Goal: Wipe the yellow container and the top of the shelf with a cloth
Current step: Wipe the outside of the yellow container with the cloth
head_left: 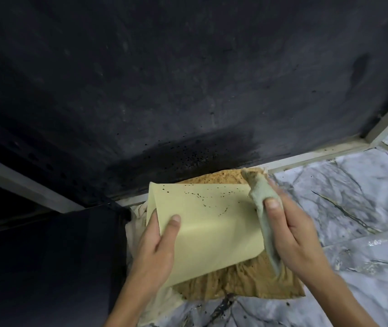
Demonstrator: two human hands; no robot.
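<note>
A pale yellow container (208, 227) is held tilted above the floor, one flat side facing me with small dark specks near its upper edge. My left hand (157, 246) grips its left edge, thumb on the face. My right hand (292, 232) holds a bunched grey-green cloth (262, 197) pressed against the container's right edge. The cloth hangs down past my palm. The dark shelf top (188, 79) fills the upper half of the view, dusty, with a darker patch and black specks near its front edge.
A brown rough mat (247, 286) lies on the marble-patterned floor (353, 208) under the container. A whitish cloth (136, 223) shows at the left beside a dark cabinet side (46, 267). A pale skirting strip (318, 154) runs along the wall.
</note>
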